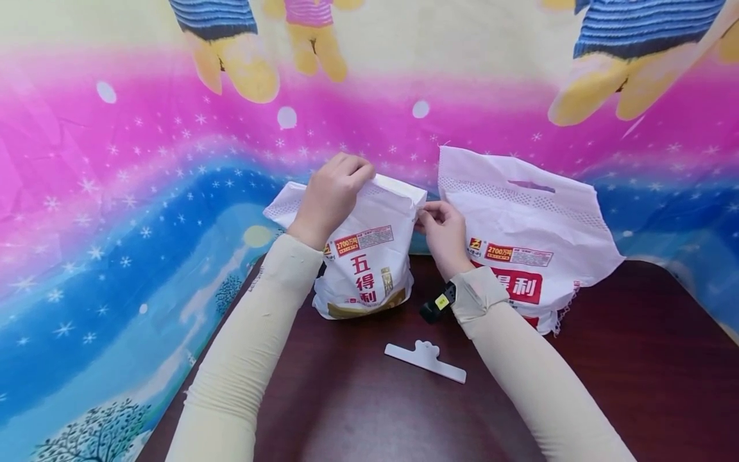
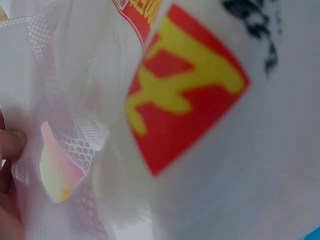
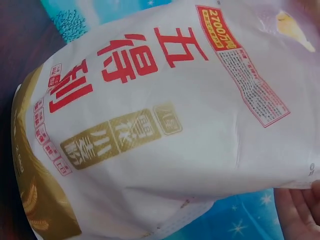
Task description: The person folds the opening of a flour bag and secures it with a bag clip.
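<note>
A white flour bag [image 1: 369, 256] with red lettering and a gold base stands on the table, its top edge folded over. My left hand [image 1: 335, 196] pinches that top edge near its middle; in the left wrist view, a few fingers [image 2: 11, 145] show at the far left beside the bag's handle hole. At the bag's upper right corner, my right hand [image 1: 443, 231] pinches the white material between thumb and fingers. The right wrist view shows the bag's printed front [image 3: 145, 115] close up. A white sealing clip [image 1: 426, 362] lies on the table in front of the bag.
To the right stands a second white bag [image 1: 519, 212] with a cut-out handle, partly behind my right wrist. Both bags rest on a dark brown table [image 1: 346, 391]. A colourful patterned cloth [image 1: 173, 141] hangs close behind the table and along its left side.
</note>
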{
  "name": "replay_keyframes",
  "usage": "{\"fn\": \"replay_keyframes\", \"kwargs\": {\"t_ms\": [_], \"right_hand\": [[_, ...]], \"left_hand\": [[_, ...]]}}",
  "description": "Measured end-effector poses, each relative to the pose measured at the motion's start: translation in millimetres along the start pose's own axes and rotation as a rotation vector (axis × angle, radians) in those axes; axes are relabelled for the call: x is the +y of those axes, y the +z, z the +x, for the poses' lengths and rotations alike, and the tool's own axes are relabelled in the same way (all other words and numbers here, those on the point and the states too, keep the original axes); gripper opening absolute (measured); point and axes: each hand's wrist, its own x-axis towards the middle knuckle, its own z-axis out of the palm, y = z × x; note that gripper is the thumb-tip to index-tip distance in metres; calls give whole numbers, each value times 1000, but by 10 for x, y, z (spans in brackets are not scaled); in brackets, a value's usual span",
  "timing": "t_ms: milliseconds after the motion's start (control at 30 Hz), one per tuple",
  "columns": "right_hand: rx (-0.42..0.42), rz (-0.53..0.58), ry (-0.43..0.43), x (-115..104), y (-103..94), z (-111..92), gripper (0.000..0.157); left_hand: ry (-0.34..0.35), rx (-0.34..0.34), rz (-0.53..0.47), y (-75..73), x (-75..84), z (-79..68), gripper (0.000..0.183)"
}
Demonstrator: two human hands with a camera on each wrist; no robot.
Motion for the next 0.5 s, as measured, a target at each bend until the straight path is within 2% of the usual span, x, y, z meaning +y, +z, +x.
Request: {"fn": "replay_keyframes", "kwargs": {"t_ms": [333,500], "right_hand": [[-112,-32,-125,-188,-55,2,46],[-240,-102,-194,-304,-128,63,47]], "left_hand": [[98,37,-12,5,-33,-56,16],[137,47,2,8,-24,-72,15]]}}
